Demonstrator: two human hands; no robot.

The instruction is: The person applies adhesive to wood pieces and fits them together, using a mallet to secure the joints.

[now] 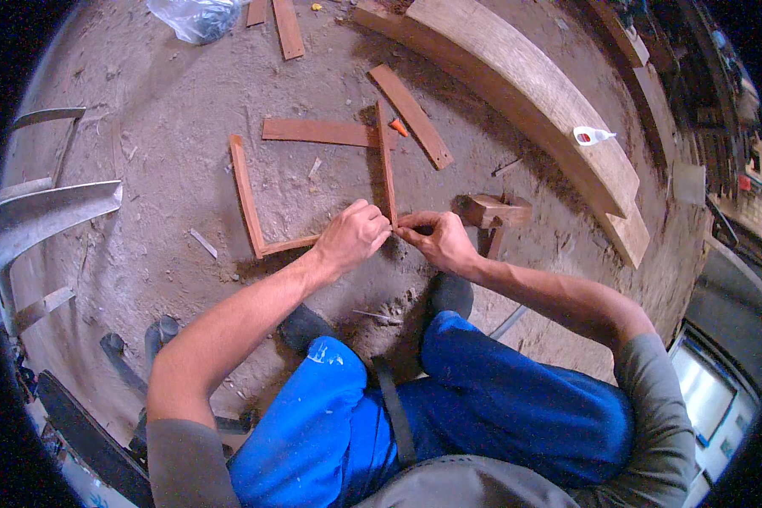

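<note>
Reddish wooden slats form a three-sided frame on the dirt floor, with a left slat [246,199], a near slat [289,245] and a right slat [387,173] standing on edge. My left hand [353,237] is closed over the right part of the near slat and hides it, its fingertips at the near right corner. At that same corner, my right hand [440,243] pinches the near end of the right slat between thumb and fingers. Whether anything small sits between the fingertips is hidden. A flat slat [317,130] lies across the frame's far side, reaching the right slat.
Beyond the frame lie a loose slat [411,116] with holes and an orange cap [399,128]. A wooden block tool [488,210] sits right of my right hand. A white bottle [593,135] rests on a thick curved beam [533,80]. Metal legs [55,216] stand at left.
</note>
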